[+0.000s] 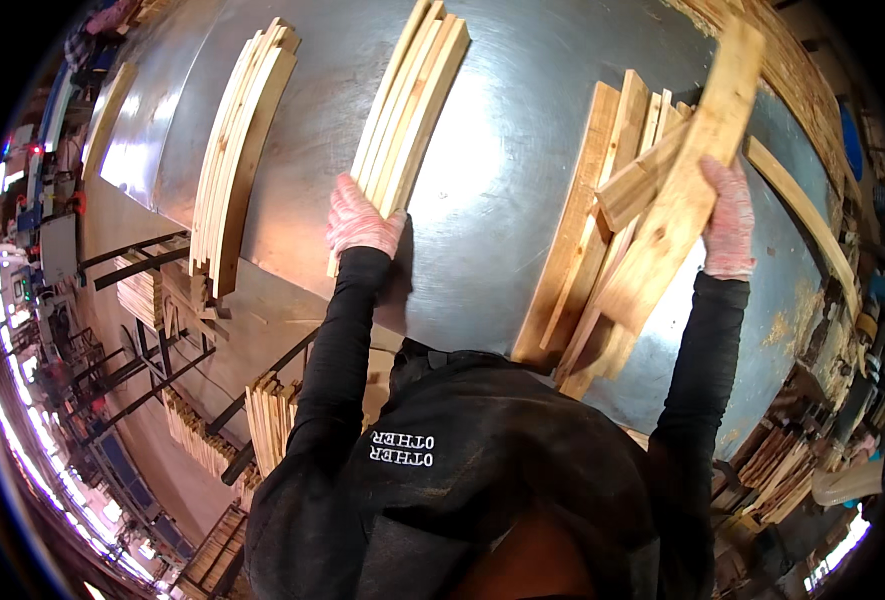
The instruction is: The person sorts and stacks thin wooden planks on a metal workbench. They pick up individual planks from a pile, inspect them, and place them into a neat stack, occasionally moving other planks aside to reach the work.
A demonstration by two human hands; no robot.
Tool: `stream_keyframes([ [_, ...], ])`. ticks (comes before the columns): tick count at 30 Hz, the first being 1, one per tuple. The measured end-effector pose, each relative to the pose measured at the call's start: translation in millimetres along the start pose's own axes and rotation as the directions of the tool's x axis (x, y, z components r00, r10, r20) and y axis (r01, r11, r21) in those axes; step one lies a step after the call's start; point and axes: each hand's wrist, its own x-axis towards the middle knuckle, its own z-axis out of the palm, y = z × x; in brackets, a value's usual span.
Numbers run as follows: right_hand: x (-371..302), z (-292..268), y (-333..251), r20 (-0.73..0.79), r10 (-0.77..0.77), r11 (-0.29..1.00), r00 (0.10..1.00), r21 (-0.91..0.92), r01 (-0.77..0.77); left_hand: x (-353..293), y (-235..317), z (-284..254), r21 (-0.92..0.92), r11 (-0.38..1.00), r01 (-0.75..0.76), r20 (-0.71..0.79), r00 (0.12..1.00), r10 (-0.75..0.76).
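Plank (682, 200) in the right hand (728, 222) partly hides the boards (567, 230) beneath.

Wearer's 2 hands (363, 220) (729, 222), 3 tabletop woodpiles (246, 150) (414, 110) (565, 230)

Wood workshop: stacked boards (417, 110), sawdust (794, 322)

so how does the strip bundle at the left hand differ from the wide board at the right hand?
Make-up: the strip bundle is several slim pieces side by side; the wide board is one piece.
Face: the wide board shows a broad face, the strip bundle mostly narrow ones.
Surroundings: the strip bundle stands apart from other wood; the wide board overlaps a jumbled pile.
Shared: both pale wood.
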Motion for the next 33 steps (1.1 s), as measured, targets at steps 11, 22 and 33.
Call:
stream_keyframes([
  [11,-62.7,183.8,-11.2,0.908,-0.132,-0.173,0.398,-0.417,0.892,18.8,44.3,-135.0,0.073,0.691,-0.719,0.427,0.649,0.63],
  [22,8.8,15.4,99.8,-0.475,-0.264,0.326,0.84,-0.863,-0.385,101.0,-170.5,-36.8,0.055,0.983,0.174,0.189,0.965,-0.181],
  [33,-78.4,32.3,58.0,-0.336,-0.348,0.381,0.875,-0.904,-0.196,-34.5,56.6,-10.3,-0.96,0.269,0.081,0.242,0.725,0.645],
])
